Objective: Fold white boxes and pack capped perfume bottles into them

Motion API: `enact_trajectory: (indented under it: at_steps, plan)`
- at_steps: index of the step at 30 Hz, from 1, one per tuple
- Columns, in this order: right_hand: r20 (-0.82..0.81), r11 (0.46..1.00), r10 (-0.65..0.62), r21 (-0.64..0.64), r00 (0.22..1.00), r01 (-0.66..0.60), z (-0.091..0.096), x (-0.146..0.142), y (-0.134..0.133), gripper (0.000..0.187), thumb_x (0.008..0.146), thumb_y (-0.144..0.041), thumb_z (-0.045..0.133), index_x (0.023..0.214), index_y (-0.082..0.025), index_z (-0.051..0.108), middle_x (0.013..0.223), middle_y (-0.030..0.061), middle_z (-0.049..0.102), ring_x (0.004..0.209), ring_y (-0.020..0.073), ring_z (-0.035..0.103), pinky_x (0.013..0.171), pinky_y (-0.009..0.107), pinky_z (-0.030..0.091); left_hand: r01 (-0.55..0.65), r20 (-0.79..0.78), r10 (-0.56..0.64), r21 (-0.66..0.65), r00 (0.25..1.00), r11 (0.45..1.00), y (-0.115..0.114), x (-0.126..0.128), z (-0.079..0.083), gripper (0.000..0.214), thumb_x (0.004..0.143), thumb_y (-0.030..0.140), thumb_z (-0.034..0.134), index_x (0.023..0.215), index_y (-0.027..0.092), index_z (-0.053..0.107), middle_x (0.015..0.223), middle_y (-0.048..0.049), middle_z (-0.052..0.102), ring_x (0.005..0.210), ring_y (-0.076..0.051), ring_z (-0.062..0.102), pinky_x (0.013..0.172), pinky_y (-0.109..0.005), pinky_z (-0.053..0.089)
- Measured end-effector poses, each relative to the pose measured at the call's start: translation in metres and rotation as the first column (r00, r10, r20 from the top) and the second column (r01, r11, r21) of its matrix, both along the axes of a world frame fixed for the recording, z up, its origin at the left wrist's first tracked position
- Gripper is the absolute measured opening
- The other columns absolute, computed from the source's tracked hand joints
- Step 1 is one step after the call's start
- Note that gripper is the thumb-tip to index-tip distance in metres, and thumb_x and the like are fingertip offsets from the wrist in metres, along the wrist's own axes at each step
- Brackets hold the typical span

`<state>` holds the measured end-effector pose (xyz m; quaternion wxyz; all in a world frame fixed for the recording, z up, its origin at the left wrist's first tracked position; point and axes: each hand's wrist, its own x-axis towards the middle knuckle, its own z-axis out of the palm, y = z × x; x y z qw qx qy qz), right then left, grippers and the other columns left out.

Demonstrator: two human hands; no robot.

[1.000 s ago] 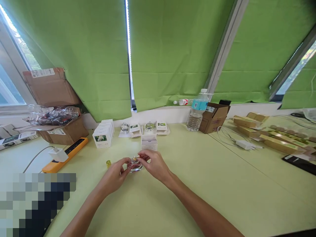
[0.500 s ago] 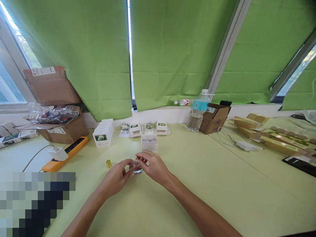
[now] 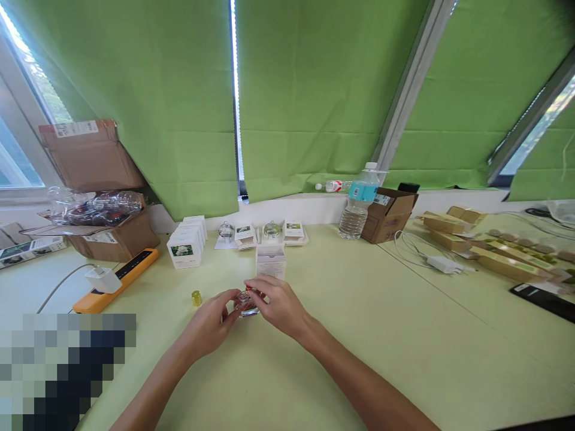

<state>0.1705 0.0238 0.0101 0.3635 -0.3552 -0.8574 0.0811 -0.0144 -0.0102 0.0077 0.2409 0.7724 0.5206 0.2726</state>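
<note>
Glass bottle (image 3: 246, 305): small, squat, reddish contents showing through the glass; held between both hands near the middle of the counter (image 3: 359, 365), low over the surface, with contact beneath it not discernible.

Left hand (image 3: 207, 323): grip closed in, fingertips pressed against the bottle's left side.

Right hand (image 3: 281, 305): grip closed in, fingers pinched over the bottle's top, the neck mostly hidden beneath them.

Yellow cap (image 3: 196, 298): small, upright on the counter, just beyond the left hand and not touching it.

White carton (image 3: 271, 262): upright, directly behind the bottle, just past the right hand's fingers.

Stack of white boxes (image 3: 185, 244): flower picture on the front, standing farther left along the counter's back edge.

Glass globes (image 3: 227, 230), (image 3: 272, 229): two, with small white cards (image 3: 245, 235) beside them, at the back edge.

Orange power strip (image 3: 115, 281): at the left, white charger (image 3: 103, 280) resting on it, cable trailing away.

Cardboard box (image 3: 114, 239): back left corner, clear plastic bottles (image 3: 94, 208) on top.

Water bottle (image 3: 358, 209): upright at the back, beside a brown carton (image 3: 389, 215).

Tan boxes (image 3: 507, 266): laid out at the right end, near a second white charger (image 3: 442, 264)
</note>
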Motion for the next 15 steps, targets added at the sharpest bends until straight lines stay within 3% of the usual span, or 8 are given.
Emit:
enact_trajectory:
  at_steps: [10,15]
  plan:
    - [0.038,0.999,0.006,0.04,0.999,-0.007,-0.0054,0.0024,0.0027,0.031,0.092,-0.02,0.042,0.115,-0.023,0.062,0.104,0.0046,0.068,0.091,0.0161,0.062,0.078,0.027,0.049,-0.006,0.007,0.006,0.005,1.0,1.0,-0.0003,0.0012,0.0002,0.029,0.088,0.033,0.039,0.11,0.026,0.056,0.101,-0.0037,0.066,0.063,-0.015,0.057,0.059,-0.025,0.043]
    - [0.115,0.997,-0.042,0.072,0.992,0.034,-0.0035,0.0016,-0.0002,0.032,0.095,-0.023,0.038,0.117,-0.023,0.062,0.096,0.0051,0.07,0.087,0.0168,0.062,0.074,0.027,0.047,-0.007,0.004,0.007,0.011,1.0,1.0,0.0002,0.0005,-0.0007,0.029,0.088,0.031,0.04,0.11,0.026,0.056,0.1,-0.0031,0.067,0.063,-0.015,0.057,0.058,-0.025,0.042]
